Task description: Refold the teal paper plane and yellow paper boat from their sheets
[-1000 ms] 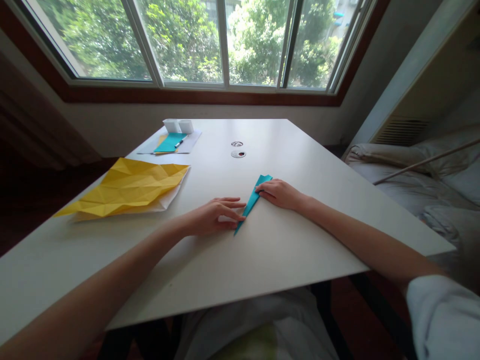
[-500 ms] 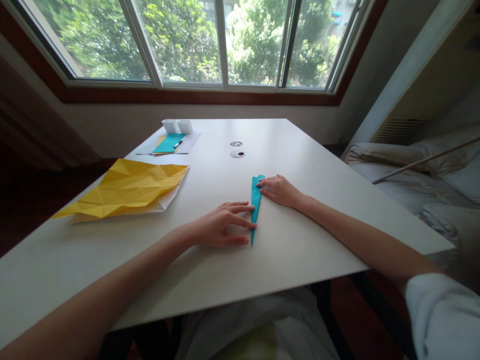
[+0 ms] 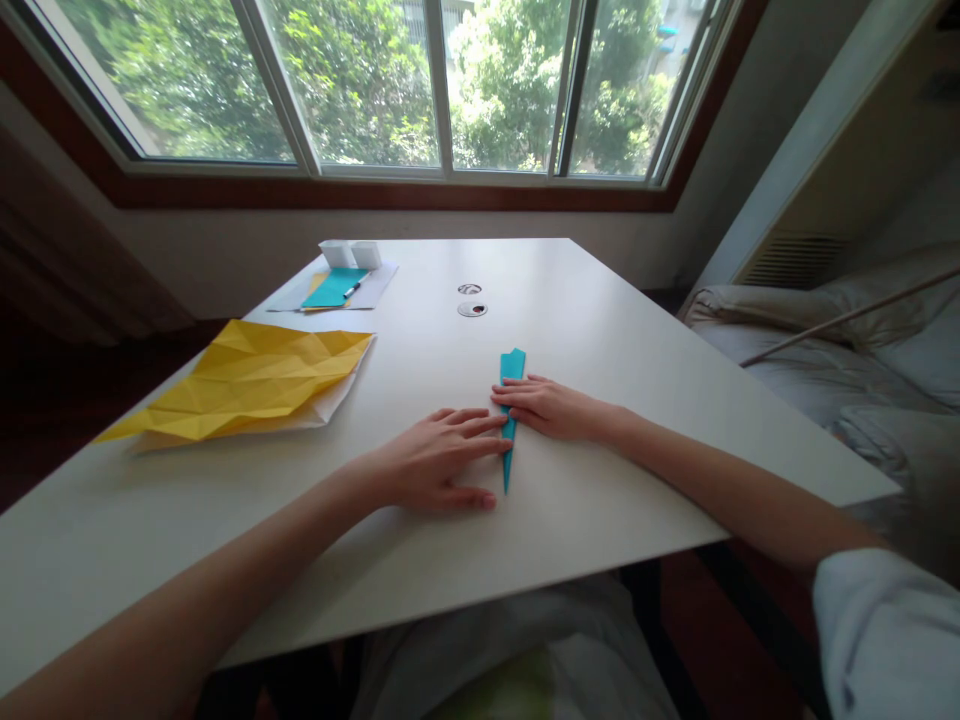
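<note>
A narrow folded piece of teal paper point(image 3: 513, 364) lies on the white table point(image 3: 600, 480), its sharp point toward me and its wider, notched end away. From the left, my left hand point(image 3: 442, 455) rests with spread fingers, the tips touching the paper's left edge and its thumb on the table. My right hand point(image 3: 551, 407) lies flat from the right, its stretched fingers across the middle of the paper and covering part of it. Neither hand grips anything.
Creased yellow paper point(image 3: 262, 375) with a white underside spreads on the left. Farther back lie teal sheets point(image 3: 335, 288), a pen point(image 3: 354, 289) and white containers point(image 3: 366, 256). Round metal fittings point(image 3: 472, 310) sit in the tabletop. A cushioned seat point(image 3: 795, 350) stands right of the table.
My right hand has slid down from the paper's wide end and now reaches across its middle. My left hand has shifted only slightly and its fingers remain spread.
</note>
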A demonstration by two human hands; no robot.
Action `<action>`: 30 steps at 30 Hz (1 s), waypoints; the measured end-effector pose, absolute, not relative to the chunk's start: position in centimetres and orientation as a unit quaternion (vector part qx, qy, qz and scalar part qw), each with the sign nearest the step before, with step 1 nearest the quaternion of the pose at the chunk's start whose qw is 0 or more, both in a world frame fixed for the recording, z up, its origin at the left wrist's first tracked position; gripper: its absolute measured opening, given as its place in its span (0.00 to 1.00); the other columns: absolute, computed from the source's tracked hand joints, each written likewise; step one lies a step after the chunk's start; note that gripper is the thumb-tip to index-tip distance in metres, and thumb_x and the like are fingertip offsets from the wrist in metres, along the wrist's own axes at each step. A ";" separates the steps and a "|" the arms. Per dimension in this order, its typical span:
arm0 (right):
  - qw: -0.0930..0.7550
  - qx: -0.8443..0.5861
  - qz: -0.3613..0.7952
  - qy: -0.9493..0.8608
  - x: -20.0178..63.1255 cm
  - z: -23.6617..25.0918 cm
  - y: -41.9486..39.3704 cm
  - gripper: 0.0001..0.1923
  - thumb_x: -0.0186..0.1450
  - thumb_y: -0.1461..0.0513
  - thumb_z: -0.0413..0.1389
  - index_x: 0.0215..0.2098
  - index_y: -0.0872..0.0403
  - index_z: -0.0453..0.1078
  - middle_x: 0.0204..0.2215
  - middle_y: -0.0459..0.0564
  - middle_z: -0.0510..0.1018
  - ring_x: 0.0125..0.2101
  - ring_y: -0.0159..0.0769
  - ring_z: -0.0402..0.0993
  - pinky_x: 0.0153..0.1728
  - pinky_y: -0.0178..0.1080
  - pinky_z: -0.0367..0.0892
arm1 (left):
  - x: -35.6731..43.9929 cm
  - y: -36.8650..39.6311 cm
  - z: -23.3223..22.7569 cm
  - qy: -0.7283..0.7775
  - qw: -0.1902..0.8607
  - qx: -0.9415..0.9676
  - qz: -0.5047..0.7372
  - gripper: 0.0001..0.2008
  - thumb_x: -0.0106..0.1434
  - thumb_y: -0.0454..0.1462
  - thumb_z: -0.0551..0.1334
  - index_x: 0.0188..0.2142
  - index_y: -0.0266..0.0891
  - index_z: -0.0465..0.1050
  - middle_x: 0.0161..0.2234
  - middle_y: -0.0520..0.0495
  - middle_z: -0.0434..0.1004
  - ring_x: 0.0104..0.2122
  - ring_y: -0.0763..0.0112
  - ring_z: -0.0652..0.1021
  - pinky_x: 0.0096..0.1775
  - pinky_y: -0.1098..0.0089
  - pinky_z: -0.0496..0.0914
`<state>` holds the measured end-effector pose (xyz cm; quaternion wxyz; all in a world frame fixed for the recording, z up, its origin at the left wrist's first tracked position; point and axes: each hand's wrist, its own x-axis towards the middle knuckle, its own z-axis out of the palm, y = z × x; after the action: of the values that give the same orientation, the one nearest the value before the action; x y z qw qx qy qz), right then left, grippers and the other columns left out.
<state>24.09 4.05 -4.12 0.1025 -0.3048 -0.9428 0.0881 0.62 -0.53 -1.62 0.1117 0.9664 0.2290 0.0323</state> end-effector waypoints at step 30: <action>-0.007 -0.424 0.111 -0.899 25.2 -4.0 7.9 0.31 0.66 0.45 0.33 0.65 0.45 0.40 0.65 0.49 0.43 0.63 0.45 0.38 0.58 0.61 0.32 | -0.5 0.0 -0.7 0.212 0.295 0.931 -0.037 0.22 0.55 0.53 0.60 0.49 0.56 0.70 0.65 0.52 0.41 0.63 0.47 0.42 0.59 0.48 0.38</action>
<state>25.24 7.95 -4.03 -0.0072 -0.4241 -0.8987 0.1111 -0.47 0.04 -0.70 0.2951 0.9310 0.2116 -0.0372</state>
